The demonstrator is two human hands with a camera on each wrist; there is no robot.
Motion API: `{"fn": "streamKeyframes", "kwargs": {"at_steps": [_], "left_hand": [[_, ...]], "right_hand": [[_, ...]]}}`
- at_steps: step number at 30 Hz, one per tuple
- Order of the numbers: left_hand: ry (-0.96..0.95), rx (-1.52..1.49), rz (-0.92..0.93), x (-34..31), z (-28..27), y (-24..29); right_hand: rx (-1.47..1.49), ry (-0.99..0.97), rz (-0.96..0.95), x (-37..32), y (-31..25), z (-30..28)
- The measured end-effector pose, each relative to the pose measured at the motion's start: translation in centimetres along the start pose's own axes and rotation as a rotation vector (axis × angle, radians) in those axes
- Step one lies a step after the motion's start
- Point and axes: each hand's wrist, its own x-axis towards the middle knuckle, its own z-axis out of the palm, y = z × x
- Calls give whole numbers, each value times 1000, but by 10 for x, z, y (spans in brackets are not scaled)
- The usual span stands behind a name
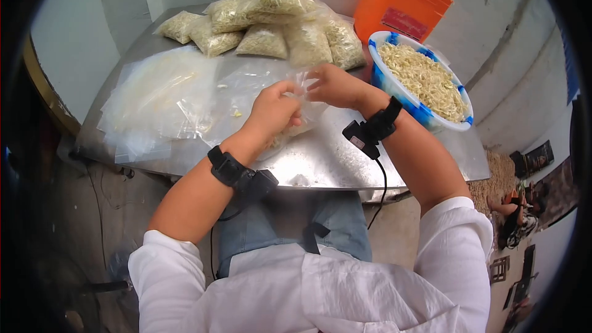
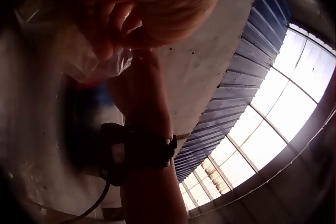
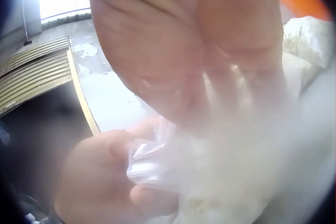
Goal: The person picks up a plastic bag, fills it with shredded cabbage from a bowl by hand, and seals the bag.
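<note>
Both hands hold the top of a clear plastic bag [image 3: 149, 169] over the near middle of the metal table. The left hand [image 1: 271, 111] pinches the bag's edge between thumb and fingers, as the right wrist view shows. Opposite it, the right hand [image 1: 336, 85] has its fingers bent at the bag's gathered top. Pale contents show low in the bag in the right wrist view, blurred by the plastic. The left hand and forearm hide part of the bag in the head view.
Flat clear bags [image 1: 157, 95] lie in a pile at left on the metal table [image 1: 364, 163]. Filled bags of bean sprouts [image 1: 262, 40] are heaped at the back. A blue-and-white basin [image 1: 385, 89] of loose bean sprouts [image 1: 422, 80] stands right, before an orange bucket [image 1: 394, 0].
</note>
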Motion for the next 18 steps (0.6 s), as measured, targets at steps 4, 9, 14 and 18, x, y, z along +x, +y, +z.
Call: {"fn": "streamKeyframes", "kwargs": {"at_steps": [4, 9, 14, 18], "left_hand": [[-30, -56, 72, 14, 8, -7], [-123, -198, 109, 24, 20, -18], [90, -164, 117, 22, 28, -20], [170, 124, 283, 27, 19, -27]], "right_hand": [[108, 136, 2, -2, 1, 5], [418, 146, -5, -14, 5, -3], [39, -68, -8, -23, 11, -10], [113, 54, -62, -37, 5, -30]]}}
